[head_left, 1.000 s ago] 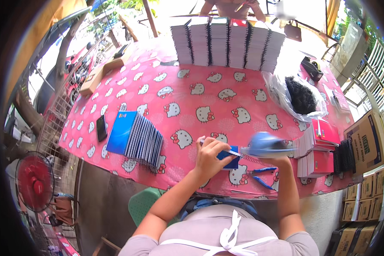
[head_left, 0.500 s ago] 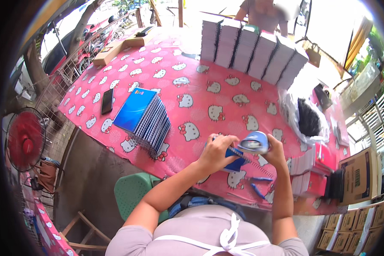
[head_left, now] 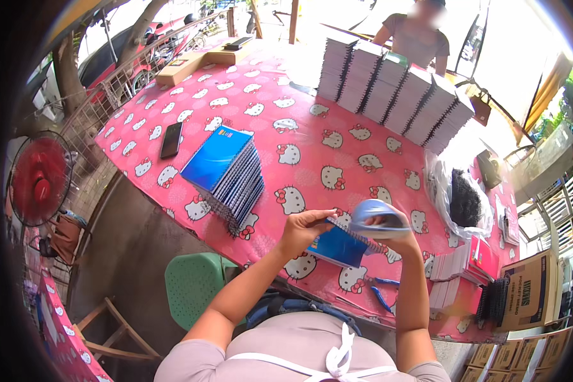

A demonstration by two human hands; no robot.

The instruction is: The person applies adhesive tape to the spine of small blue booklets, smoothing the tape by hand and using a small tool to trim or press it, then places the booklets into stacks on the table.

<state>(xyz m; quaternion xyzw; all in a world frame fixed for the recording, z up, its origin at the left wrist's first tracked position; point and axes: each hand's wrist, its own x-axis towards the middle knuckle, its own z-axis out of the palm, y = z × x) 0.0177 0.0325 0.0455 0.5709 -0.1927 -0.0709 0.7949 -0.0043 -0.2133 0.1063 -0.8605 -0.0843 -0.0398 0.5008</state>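
Observation:
A blue-covered notebook (head_left: 339,247) is at the near part of the table in front of me, with a spiral coil (head_left: 374,245) along its far edge and trailing past its right end. My left hand (head_left: 304,228) pinches the notebook's upper left corner by the coil. In my right hand (head_left: 400,237) is a rounded blue-grey hand tool (head_left: 370,212), smeared by motion, held above the coil's right end. Whether the tool touches the coil, I cannot tell. Blue-handled pliers (head_left: 381,297) lie beside the notebook, near the table's front edge.
A stack of blue spiral notebooks (head_left: 219,162) and a phone (head_left: 171,141) are on the left. Tall stacks of bound white pages (head_left: 388,89) stand at the back, a person (head_left: 420,41) behind them. On the right are a plastic bag (head_left: 442,204), pink-covered books (head_left: 455,267) and cartons (head_left: 530,290).
The notebook now shows more of its blue cover. My left hand has shifted left to its corner, and the tool in my right hand has turned. The whole view has shifted slightly.

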